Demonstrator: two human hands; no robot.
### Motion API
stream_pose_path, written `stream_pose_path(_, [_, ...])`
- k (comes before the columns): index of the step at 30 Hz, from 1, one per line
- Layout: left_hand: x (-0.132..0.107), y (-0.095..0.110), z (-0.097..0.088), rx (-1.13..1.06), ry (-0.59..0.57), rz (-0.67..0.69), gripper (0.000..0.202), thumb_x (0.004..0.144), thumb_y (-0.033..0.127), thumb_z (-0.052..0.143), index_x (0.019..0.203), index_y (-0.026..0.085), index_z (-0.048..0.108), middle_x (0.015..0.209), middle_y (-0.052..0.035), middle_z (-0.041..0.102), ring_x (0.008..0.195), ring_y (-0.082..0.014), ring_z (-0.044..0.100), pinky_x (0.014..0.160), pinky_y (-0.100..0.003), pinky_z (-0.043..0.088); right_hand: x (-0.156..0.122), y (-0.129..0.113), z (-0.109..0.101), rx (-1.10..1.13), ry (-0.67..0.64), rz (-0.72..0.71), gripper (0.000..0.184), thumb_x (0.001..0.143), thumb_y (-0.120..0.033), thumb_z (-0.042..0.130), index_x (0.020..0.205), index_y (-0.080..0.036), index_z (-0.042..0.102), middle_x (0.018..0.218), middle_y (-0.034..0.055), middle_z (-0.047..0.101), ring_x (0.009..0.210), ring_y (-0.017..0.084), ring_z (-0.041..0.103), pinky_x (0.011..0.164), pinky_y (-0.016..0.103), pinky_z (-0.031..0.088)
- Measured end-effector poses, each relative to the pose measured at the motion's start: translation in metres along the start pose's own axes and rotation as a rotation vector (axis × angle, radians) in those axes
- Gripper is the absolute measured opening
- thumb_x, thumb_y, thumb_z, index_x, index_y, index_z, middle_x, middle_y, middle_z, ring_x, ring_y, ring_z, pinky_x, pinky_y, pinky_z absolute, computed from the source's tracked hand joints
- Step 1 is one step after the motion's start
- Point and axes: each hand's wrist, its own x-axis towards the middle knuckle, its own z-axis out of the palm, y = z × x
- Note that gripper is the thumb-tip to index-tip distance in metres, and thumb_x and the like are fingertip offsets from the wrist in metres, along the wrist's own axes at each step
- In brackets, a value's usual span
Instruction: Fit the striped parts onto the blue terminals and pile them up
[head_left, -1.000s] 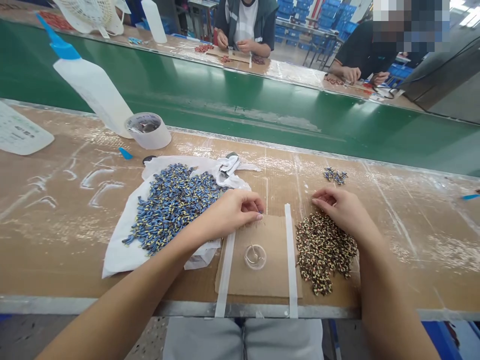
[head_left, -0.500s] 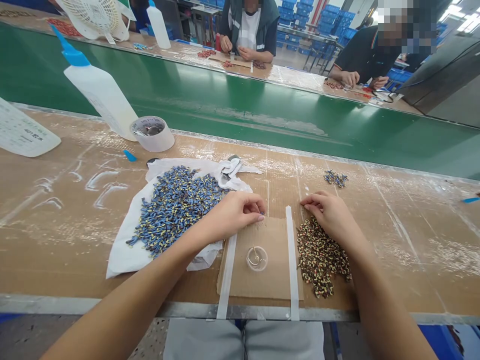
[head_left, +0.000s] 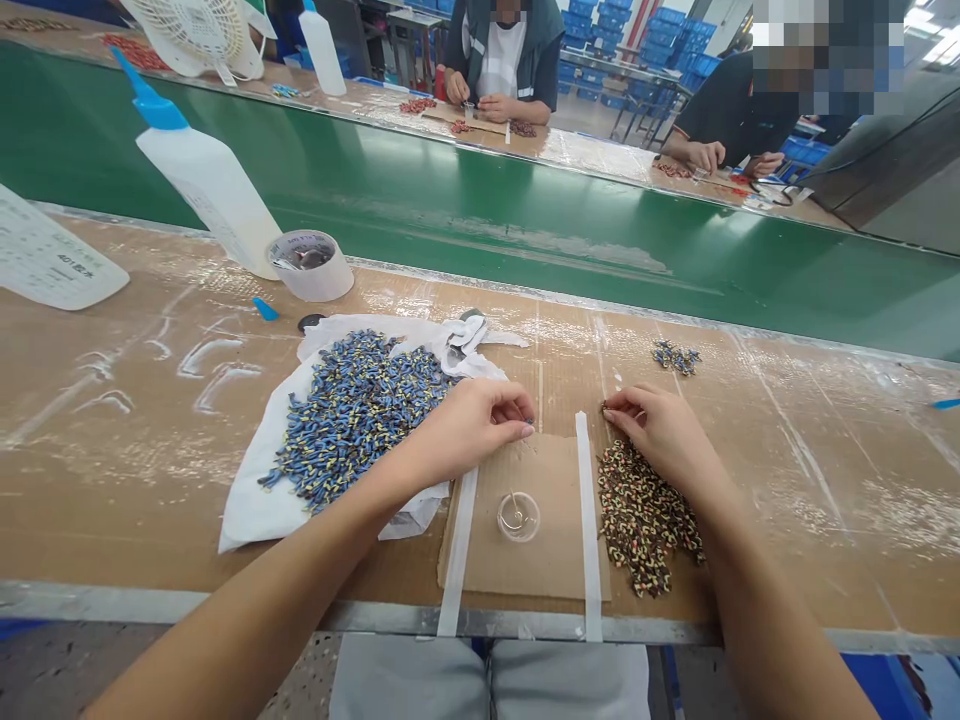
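Observation:
My left hand is closed in a pinch above the far edge of a cardboard pad. A tiny blue piece shows at its fingertips. Across from it, my right hand pinches a small dark piece. Under the right hand lies a pile of small black, yellow and red pieces. Left of the pad, many small blue and yellow pieces are heaped on a white cloth. A small clear cup with clear liquid and a thin stick stands on the pad.
Several blue pieces lie apart at the right. A tape roll, a blue-nozzled bottle and another white bottle stand at the left. A green belt runs behind the table; two people work beyond it.
The view has shifted slightly. Both hands hold nearly the same pose over the table; the dark piece at my right fingertips shows more clearly now.

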Motion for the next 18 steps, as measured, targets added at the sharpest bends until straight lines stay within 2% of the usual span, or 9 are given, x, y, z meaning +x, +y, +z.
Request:
stream_pose_path(5, [0.0, 0.001, 0.002, 0.001, 0.013, -0.003, 0.01, 0.082, 0.018, 0.06, 0.085, 0.015, 0.069, 0.077, -0.0026, 0.068, 0.07, -0.0126, 0.059, 0.066, -0.024, 0.045, 0.0, -0.005, 0.003, 0.016, 0.033, -0.016, 0.015, 0.083, -0.029, 0.06, 0.072, -0.019, 0.065, 0.075, 0.0045, 0.067, 0.061, 0.018, 0.059, 0.059, 0.033, 0.046])
stream_pose_path(7, [-0.001, 0.002, 0.004, -0.002, 0.029, 0.0, 0.011, 0.082, 0.019, 0.06, 0.086, 0.015, 0.07, 0.079, -0.0035, 0.069, 0.072, -0.0132, 0.06, 0.067, -0.025, 0.046, -0.001, -0.012, 0.003, 0.142, 0.018, 0.027, 0.015, 0.082, -0.031, 0.062, 0.074, -0.019, 0.066, 0.071, 0.004, 0.068, 0.061, 0.018, 0.06, 0.059, 0.032, 0.047])
stream_pose_path(12, [-0.002, 0.003, 0.008, -0.003, 0.07, 0.04, 0.012, 0.084, 0.02, 0.058, 0.089, 0.015, 0.069, 0.081, -0.0036, 0.07, 0.075, -0.0135, 0.062, 0.07, -0.025, 0.046, -0.008, -0.045, 0.005, 0.672, -0.01, 0.076, 0.018, 0.078, -0.034, 0.071, 0.082, -0.017, 0.067, 0.079, 0.0047, 0.07, 0.074, 0.018, 0.065, 0.068, 0.032, 0.053])
stream_pose_path(15, [-0.003, 0.004, 0.01, 0.01, 0.069, 0.045, 0.014, 0.086, 0.022, 0.057, 0.09, 0.015, 0.069, 0.079, -0.0035, 0.069, 0.072, -0.0133, 0.061, 0.067, -0.025, 0.045, -0.012, -0.063, 0.008, 0.784, 0.017, 0.085, 0.014, 0.079, -0.031, 0.072, 0.082, -0.018, 0.067, 0.079, 0.0036, 0.07, 0.073, 0.016, 0.065, 0.067, 0.031, 0.054])
stream_pose_path(18, [-0.002, 0.005, 0.013, 0.035, 0.063, 0.04, 0.019, 0.088, 0.026, 0.056, 0.092, 0.015, 0.071, 0.077, -0.0036, 0.068, 0.07, -0.0137, 0.059, 0.063, -0.024, 0.043, -0.014, -0.07, 0.014, 0.825, 0.005, 0.087, 0.011, 0.08, -0.029, 0.071, 0.083, -0.019, 0.068, 0.079, 0.003, 0.07, 0.074, 0.016, 0.065, 0.067, 0.03, 0.054])
